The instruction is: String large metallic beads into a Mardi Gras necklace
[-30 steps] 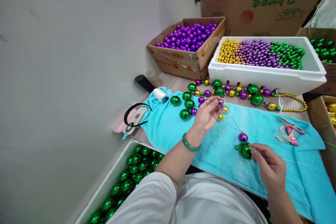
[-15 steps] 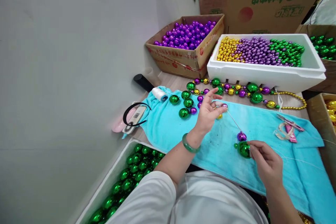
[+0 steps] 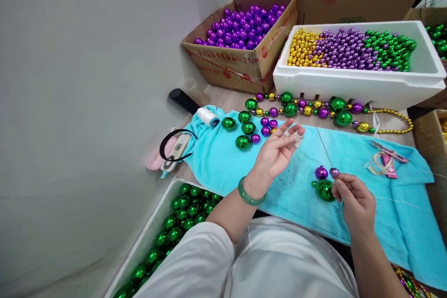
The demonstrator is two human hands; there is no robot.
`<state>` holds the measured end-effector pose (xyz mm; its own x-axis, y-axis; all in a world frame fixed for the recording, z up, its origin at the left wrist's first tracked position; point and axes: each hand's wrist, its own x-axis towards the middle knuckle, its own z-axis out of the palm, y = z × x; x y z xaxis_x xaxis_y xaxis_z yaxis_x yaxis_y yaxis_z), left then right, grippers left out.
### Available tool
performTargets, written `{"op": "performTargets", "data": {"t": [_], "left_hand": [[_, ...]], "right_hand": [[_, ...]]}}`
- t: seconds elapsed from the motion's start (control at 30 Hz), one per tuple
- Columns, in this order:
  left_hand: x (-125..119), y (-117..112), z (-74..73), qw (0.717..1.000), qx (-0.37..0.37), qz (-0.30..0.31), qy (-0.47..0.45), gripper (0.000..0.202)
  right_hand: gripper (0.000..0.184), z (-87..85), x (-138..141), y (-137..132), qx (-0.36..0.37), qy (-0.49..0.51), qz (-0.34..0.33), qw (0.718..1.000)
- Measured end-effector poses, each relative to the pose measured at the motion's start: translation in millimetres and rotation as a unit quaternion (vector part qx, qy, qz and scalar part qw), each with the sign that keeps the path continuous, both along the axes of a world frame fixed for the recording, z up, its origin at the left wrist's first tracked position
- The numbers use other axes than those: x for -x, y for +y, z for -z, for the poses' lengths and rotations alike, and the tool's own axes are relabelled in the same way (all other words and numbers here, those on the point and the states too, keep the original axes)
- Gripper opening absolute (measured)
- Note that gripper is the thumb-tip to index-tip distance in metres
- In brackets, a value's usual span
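My right hand (image 3: 355, 205) is closed in a pinch on a long thin beading needle (image 3: 323, 145) that slants up and to the left. A small light-purple bead (image 3: 334, 172) is on the needle, right at the fingertips. Close beside these fingers are a shiny purple ball (image 3: 321, 172), a big green ball (image 3: 325, 190) and a tiny green bead (image 3: 313, 184). My left hand (image 3: 275, 153) is open above the towel, palm up, fingers apart, with whitish tape around a finger. A green bangle (image 3: 250, 193) circles that wrist.
Loose green balls (image 3: 248, 128) and purple balls lie on the blue towel (image 3: 223, 163). Behind are a bead garland (image 3: 307, 110), a white foam box (image 3: 356, 84) and a carton (image 3: 223, 63) of purple balls. Snips (image 3: 389, 151) lie right; a thread spool (image 3: 208, 117) lies left.
The small light-purple bead has gone from my left fingertips down the needle to my right fingers. My left fingers have opened. The needle has tilted more upright, and the view has shifted slightly.
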<state>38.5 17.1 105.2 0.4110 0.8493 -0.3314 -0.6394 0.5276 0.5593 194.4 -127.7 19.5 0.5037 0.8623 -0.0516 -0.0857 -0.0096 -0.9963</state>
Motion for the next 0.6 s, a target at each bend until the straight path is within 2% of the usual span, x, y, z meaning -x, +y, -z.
{"op": "performTargets", "data": {"t": [0.27, 0.47, 0.53, 0.6], "left_hand": [[2.5, 4.7, 6.8, 1.000, 0.014, -0.015, 0.007, 0.042], [4.9, 5.2, 10.3, 1.000, 0.005, -0.023, 0.013, 0.047], [7.3, 4.8, 9.8, 1.000, 0.002, -0.013, 0.010, 0.043], [10.8, 4.5, 8.3, 1.000, 0.007, 0.001, 0.002, 0.031]], "right_hand": [[0.013, -0.9, 2.7, 3.7, -0.003, 0.013, -0.007, 1.000], [0.016, -0.7, 6.5, 2.9, 0.017, -0.038, -0.003, 0.999], [0.016, -1.7, 4.7, 2.0, 0.020, -0.068, 0.011, 0.997], [0.016, -5.7, 0.0, 1.5, 0.007, -0.088, 0.038, 0.995]]}}
